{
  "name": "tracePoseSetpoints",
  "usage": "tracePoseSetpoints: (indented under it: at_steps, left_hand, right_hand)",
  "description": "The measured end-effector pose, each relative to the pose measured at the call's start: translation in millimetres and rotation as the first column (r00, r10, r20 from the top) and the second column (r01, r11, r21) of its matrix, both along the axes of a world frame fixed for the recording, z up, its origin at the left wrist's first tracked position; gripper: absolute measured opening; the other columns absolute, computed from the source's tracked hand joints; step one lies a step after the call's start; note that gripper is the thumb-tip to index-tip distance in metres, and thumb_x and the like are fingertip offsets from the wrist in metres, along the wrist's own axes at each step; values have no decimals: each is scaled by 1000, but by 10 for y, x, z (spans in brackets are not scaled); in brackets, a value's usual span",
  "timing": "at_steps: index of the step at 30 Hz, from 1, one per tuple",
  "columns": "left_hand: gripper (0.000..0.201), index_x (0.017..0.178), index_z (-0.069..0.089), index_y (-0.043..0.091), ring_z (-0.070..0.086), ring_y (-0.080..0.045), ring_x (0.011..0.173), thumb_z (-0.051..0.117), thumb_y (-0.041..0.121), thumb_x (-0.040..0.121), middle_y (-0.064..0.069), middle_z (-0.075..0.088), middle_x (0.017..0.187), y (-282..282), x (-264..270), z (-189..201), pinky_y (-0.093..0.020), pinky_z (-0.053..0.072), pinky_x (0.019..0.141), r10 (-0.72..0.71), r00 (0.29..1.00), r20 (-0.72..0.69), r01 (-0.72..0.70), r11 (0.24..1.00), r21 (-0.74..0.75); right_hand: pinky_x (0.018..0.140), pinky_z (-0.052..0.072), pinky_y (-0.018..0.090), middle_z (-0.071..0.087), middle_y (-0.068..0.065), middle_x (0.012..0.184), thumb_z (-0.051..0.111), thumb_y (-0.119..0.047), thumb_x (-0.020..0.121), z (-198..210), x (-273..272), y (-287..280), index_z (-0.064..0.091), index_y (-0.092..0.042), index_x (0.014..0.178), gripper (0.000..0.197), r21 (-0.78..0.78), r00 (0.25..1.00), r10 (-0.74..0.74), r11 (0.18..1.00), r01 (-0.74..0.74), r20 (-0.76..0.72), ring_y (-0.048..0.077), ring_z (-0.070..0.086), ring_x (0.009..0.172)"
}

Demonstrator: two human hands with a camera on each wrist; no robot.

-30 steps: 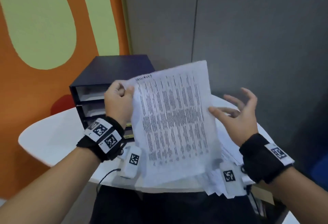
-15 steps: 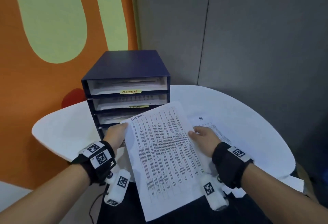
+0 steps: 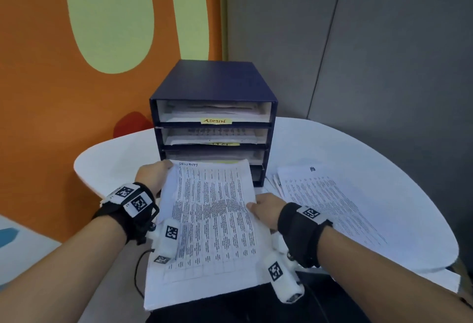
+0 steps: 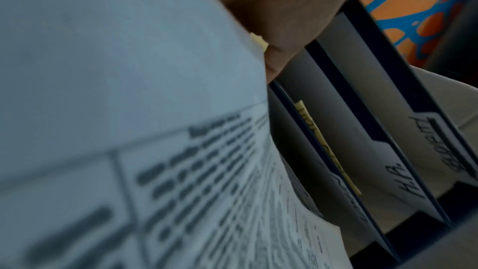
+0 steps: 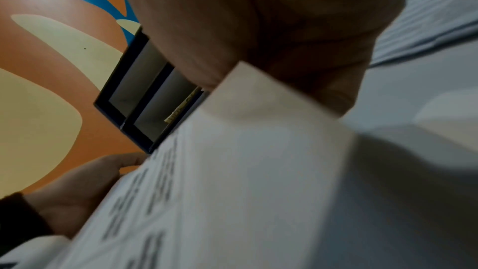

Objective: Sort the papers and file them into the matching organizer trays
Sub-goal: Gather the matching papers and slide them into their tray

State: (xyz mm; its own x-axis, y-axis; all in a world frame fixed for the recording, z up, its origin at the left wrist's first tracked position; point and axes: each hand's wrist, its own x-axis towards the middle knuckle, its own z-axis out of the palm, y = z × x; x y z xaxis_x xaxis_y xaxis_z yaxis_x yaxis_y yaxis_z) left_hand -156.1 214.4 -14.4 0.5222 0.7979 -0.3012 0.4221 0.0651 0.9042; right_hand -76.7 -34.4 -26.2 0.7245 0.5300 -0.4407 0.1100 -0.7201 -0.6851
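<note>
A printed sheet (image 3: 212,215) with "SECURITY" handwritten at its top lies nearly flat in front of the navy organizer (image 3: 212,84). My left hand (image 3: 154,173) grips its upper left edge, and my right hand (image 3: 261,207) pinches its right edge with the thumb on top. The sheet's far edge is level with the organizer's lower trays and hides their fronts. The top tray is labelled ADMIN (image 3: 216,120). In the left wrist view the sheet (image 4: 129,109) is blurred and a tray label reads H.R. (image 4: 403,181). The right wrist view shows the sheet (image 5: 258,171) running into my hand.
A spread stack of printed papers (image 3: 327,194) lies on the white round table (image 3: 371,154), right of the organizer. An orange and green wall stands behind at the left, grey panels at the right. The table's left part (image 3: 115,159) is bare.
The sheet came down from upright before my face to nearly flat at the organizer's lower trays. My right hand, open a second ago, now pinches its right edge.
</note>
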Motion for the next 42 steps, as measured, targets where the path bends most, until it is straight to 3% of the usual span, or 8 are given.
tracePoseSetpoints:
  at_steps: [5,8,17,23,27,32,37,42]
  left_hand:
    - [21,83,67,7,61,-29,73,64,27,84,-14,67,84,70,-76,32,-35,46,66,46,992,120,-32,993,-110]
    - [19,92,67,7,60,-26,71,62,26,88,-11,67,82,36,-80,44,-32,46,66,14,980,200,21,985,-173]
    - [31,119,61,2,69,-28,83,51,23,100,-14,73,101,-76,-92,-86,-35,56,72,-360,933,-17,347,910,-230]
    - [28,115,62,-5,68,-35,96,52,16,99,-22,71,109,-59,-26,34,-44,55,85,-363,926,99,377,897,-229]
    - [32,118,59,-5,64,-32,85,58,18,96,-24,68,103,16,77,47,-47,51,87,-171,969,177,198,969,-150]
    - [26,103,64,8,65,-28,72,59,30,90,-16,67,94,-41,94,141,-32,57,60,-224,945,238,301,879,-370]
    - [6,94,56,10,48,-2,36,59,16,94,-3,73,74,-3,31,120,-10,33,31,-398,914,79,402,857,-322]
    - [22,112,59,-4,69,-6,57,61,9,94,-10,75,87,37,110,66,-11,54,49,-138,936,323,271,868,-415]
  right_hand:
    - [92,45,35,56,2,90,42,-17,99,-23,30,165,54,-11,103,14,-3,996,-89,996,89,27,23,54,92]
    - [95,38,29,53,16,126,39,4,94,142,117,135,42,1,130,35,-73,985,-60,995,73,159,28,50,117]
    - [97,39,34,53,19,131,39,5,95,79,413,190,37,-2,131,37,-230,951,-111,956,181,287,30,53,120]
    - [49,33,23,39,3,64,44,-26,100,227,464,203,43,-10,84,22,42,949,-304,953,302,81,23,54,67]
    - [89,49,36,56,1,103,60,-35,92,218,286,122,60,-15,116,31,276,879,-339,857,436,-337,24,58,94]
    - [41,22,22,41,4,77,59,-14,92,84,299,174,52,-10,118,27,389,829,-377,750,535,-412,12,41,42]
    - [36,22,16,55,7,85,60,-21,90,213,407,345,59,-6,102,19,416,763,-469,647,639,-444,9,44,34]
    - [40,27,18,74,6,93,56,-35,90,144,374,294,59,-15,103,24,405,744,-423,645,648,-517,13,50,43]
